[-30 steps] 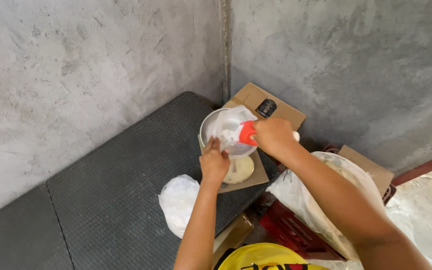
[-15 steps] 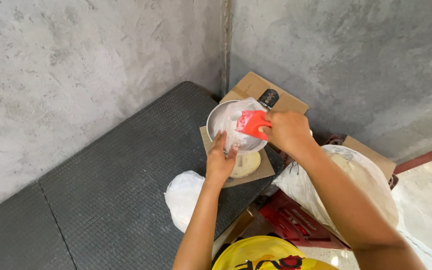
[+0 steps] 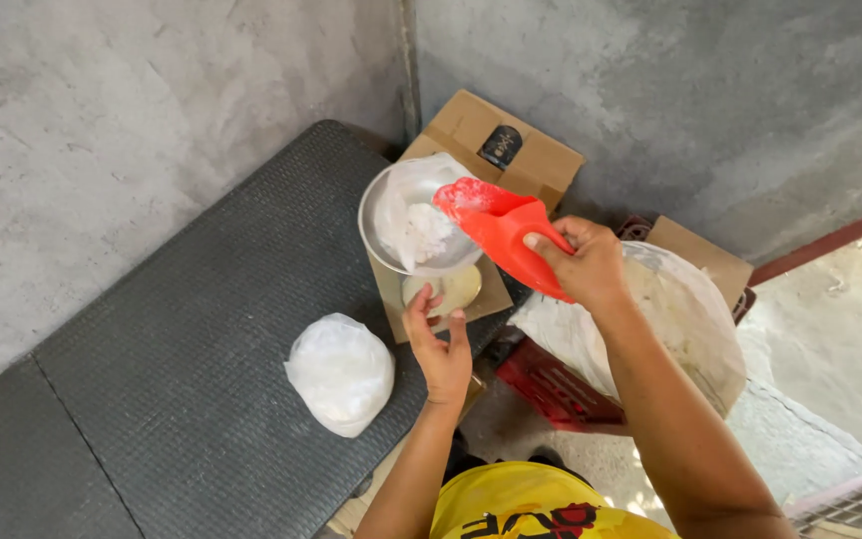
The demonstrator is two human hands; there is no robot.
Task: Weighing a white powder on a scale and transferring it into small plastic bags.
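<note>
My right hand (image 3: 583,262) grips a red plastic scoop (image 3: 503,232) whose mouth is tipped over a metal bowl (image 3: 379,205). The bowl is lined with a clear plastic bag (image 3: 406,185) that holds white powder (image 3: 424,232). It sits on a small scale (image 3: 456,289) resting on a piece of cardboard. My left hand (image 3: 437,345) hovers just below the bowl and scale, fingers apart and holding nothing. A filled, tied plastic bag of white powder (image 3: 340,373) lies on the dark mat to the left of my left arm.
A dark textured mat (image 3: 182,339) covers the floor along grey concrete walls. A cardboard box (image 3: 541,160) stands in the corner behind the bowl. A large open sack of powder (image 3: 670,329) sits on a red crate (image 3: 551,387) at the right.
My right hand has drawn the scoop back and tilted it, so its red body now shows fully over the bowl. My left hand has come off the bowl's rim and dropped lower.
</note>
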